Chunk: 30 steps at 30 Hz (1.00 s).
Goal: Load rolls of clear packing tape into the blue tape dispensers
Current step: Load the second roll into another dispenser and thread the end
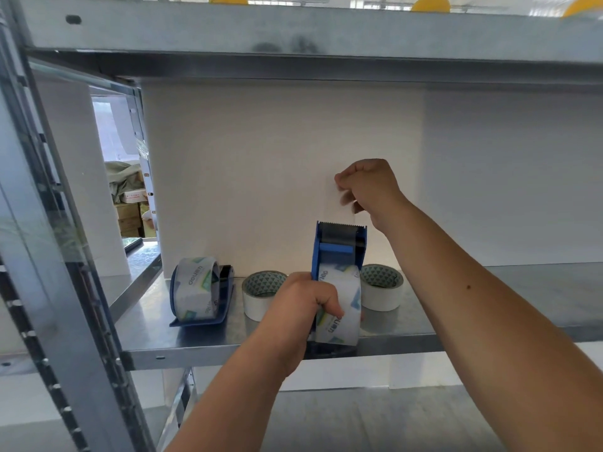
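Note:
A blue tape dispenser (pixel 339 246) stands upright at the shelf's front edge with a clear tape roll (pixel 342 305) loaded in it. My left hand (pixel 303 305) grips the dispenser and roll from the left. Above the toothed blade, my right hand (pixel 368 190) pinches the free end of the clear tape (pixel 339 203), which runs up from the dispenser. A second blue dispenser (pixel 225 295) with a clear roll (pixel 195 291) in it lies on the shelf to the left. Two white rolls with patterned cores stand behind, one (pixel 257 295) left of my hand and one (pixel 383 290) right.
The metal shelf (pixel 182 337) has a white back wall and an upper shelf beam (pixel 293 31) close overhead. A perforated steel upright (pixel 65 321) runs down the left. Boxes (pixel 130 210) show through the gap at far left.

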Motion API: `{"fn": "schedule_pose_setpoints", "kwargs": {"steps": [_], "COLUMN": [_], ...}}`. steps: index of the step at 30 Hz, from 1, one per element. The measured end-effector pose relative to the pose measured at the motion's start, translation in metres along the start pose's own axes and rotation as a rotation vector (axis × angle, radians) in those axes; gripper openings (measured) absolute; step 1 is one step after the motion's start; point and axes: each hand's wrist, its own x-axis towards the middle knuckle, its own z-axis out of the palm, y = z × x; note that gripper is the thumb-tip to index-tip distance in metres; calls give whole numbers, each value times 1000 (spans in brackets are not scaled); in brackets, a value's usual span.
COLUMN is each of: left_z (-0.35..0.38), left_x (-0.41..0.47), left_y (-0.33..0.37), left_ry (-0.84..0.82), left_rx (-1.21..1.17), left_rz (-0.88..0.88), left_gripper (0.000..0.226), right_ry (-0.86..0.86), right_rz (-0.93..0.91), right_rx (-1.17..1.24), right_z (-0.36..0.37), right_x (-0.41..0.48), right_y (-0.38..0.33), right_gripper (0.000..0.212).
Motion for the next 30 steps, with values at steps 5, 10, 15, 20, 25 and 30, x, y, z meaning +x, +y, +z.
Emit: {"fn": "schedule_pose_setpoints", "kwargs": {"steps": [5,10,15,20,25,30], "left_z": [-1,-4,-15,-24,-24,-23], "left_x": [0,1,-4,-9,-7,-7], "left_y": [3,4,16,37,44,45], "left_ry": [14,34,-41,-107,-110,-101], "left_rx": [2,-70,-148,-303,-345,-371], "left_rz": [-21,-32,-3,78,57,64], "left_gripper": [59,49,55,46,45,49], "right_ry": [39,40,12,-262,-403,-406], "right_rz": [6,51,203,373,429,442], "right_rx": [41,45,90,265,646,741], "right_z": [5,13,12,22,21,20], "right_x": [9,10,3,-34,-51,-62], "right_y": [-2,1,23,43,56,61], "right_gripper": [18,19,12,21,43,43]}}
